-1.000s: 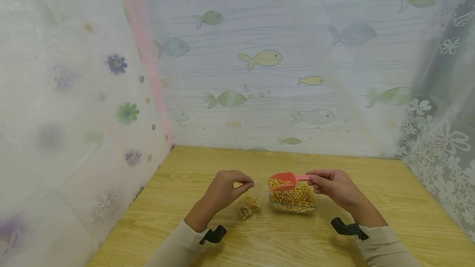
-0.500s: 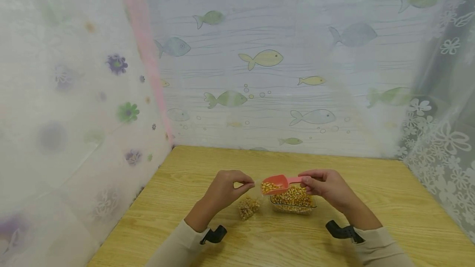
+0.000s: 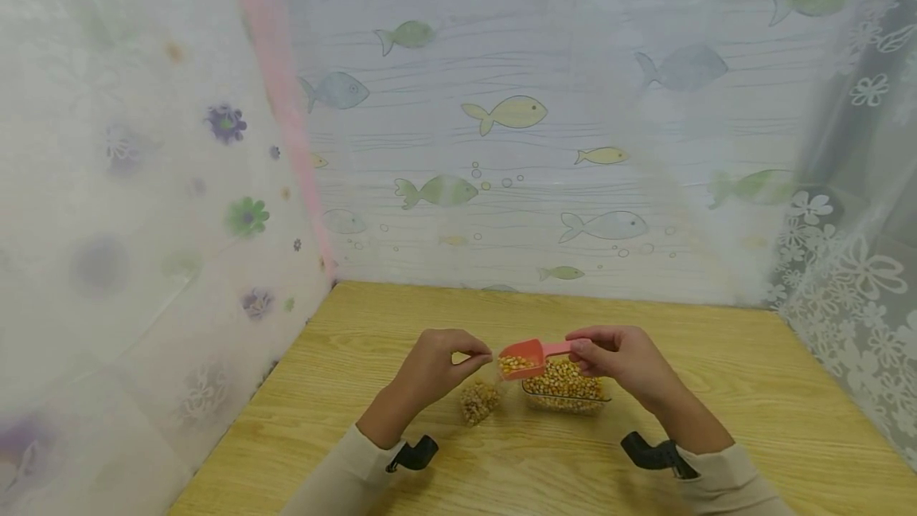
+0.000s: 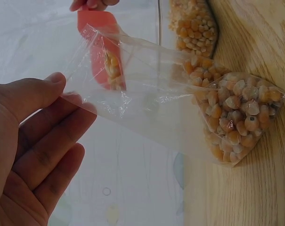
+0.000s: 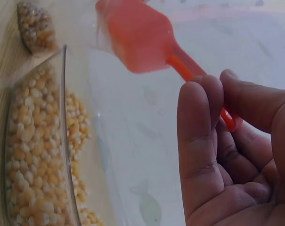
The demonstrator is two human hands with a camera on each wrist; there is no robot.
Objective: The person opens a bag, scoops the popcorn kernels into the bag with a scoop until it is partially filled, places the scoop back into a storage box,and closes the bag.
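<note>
My left hand pinches the upper edge of a clear plastic bag between thumb and fingertips. Corn kernels fill the bag's bottom, which rests on the table. With thumb and fingers, my right hand grips the handle of a red scoop. Kernels lie in the scoop's bowl, and its front end is at the bag's mouth, overlapped by the clear film in the left wrist view. Below the scoop and my right hand stands a glass container full of yellow corn kernels.
The wooden table reaches back to a curtain printed with fish. Flowered sheeting hangs along the left side, and a sheer flowered curtain hangs at the right. Black wrist mounts sit at both cuffs.
My right hand has moved left with the loaded scoop, from over the glass container to the bag's mouth. The left hand and the bag have stayed nearly in place.
</note>
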